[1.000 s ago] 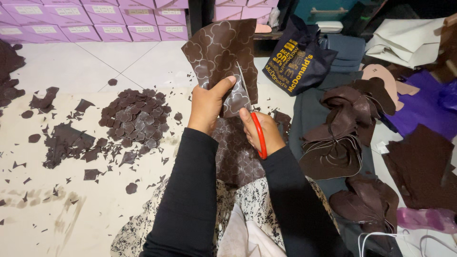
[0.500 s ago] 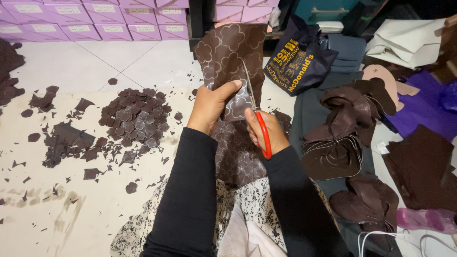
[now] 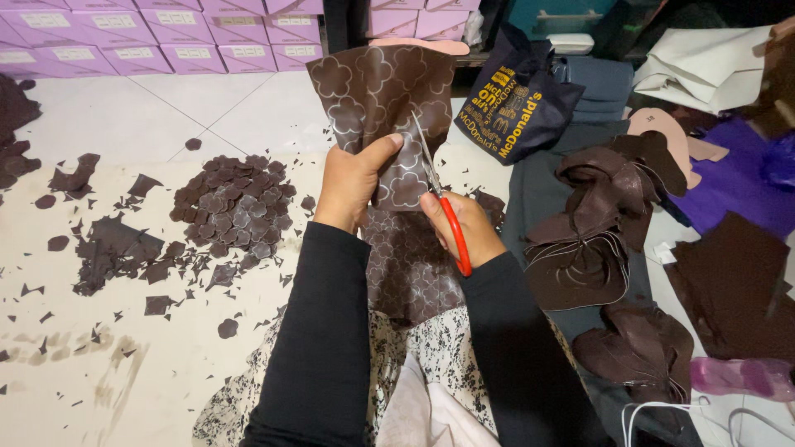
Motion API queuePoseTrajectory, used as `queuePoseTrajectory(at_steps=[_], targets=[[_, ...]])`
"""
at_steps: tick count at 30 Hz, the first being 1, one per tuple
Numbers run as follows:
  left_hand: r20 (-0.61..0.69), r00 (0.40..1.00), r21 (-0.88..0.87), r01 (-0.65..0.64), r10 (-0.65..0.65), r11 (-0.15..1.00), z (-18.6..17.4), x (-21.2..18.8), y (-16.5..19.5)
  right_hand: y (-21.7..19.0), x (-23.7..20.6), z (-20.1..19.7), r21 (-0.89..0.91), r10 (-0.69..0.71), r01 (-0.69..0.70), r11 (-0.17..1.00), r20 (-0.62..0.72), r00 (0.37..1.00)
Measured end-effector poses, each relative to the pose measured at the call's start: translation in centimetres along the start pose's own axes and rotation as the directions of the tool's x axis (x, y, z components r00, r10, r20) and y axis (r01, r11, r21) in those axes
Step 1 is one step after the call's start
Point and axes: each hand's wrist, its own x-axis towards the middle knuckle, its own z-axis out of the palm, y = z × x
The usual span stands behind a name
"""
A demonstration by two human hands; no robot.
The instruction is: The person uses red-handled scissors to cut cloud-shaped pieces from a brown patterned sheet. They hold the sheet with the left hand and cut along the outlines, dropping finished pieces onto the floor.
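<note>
The left hand (image 3: 354, 180) is pinching the brown sheet (image 3: 381, 99) upright, keeping it taut for the blades. The right hand (image 3: 464, 225), closed on the scissors (image 3: 443, 211), is cutting just beside that thumb. Cut pieces (image 3: 232, 207) are lying left of both hands.
</note>
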Motion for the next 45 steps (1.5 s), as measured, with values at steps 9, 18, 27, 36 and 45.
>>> queuePoseTrajectory(at_steps=[9, 18, 27, 36, 45], targets=[[0.017, 0.993, 0.097, -0.121, 0.120, 0.988, 0.0, 0.0, 0.2, -0.7, -0.2, -0.1, 0.128, 0.084, -0.088, 0.988, 0.041, 0.996], [-0.003, 0.995, 0.047, -0.099, 0.099, 0.994, 0.1, -0.2, 0.4, -0.6, -0.2, 0.0, 0.114, 0.134, -0.136, 0.984, 0.020, 0.991], [0.114, 0.993, 0.112, -0.022, 0.009, 0.993, -0.5, 0.2, -0.6, -0.3, -0.4, -0.9, 0.174, 0.088, -0.111, 0.978, 0.135, 0.987], [0.202, 0.973, 0.123, 0.085, -0.109, 0.989, -1.0, 0.1, -1.5, 2.1, 0.1, -0.9, 0.114, 0.133, -0.146, 0.983, 0.119, 0.984], [0.165, 0.968, -0.068, 0.204, -0.191, 0.977, -0.3, 0.1, -1.8, 2.3, -0.1, -0.5, 0.284, 0.065, -0.098, 0.954, 0.121, 0.991]])
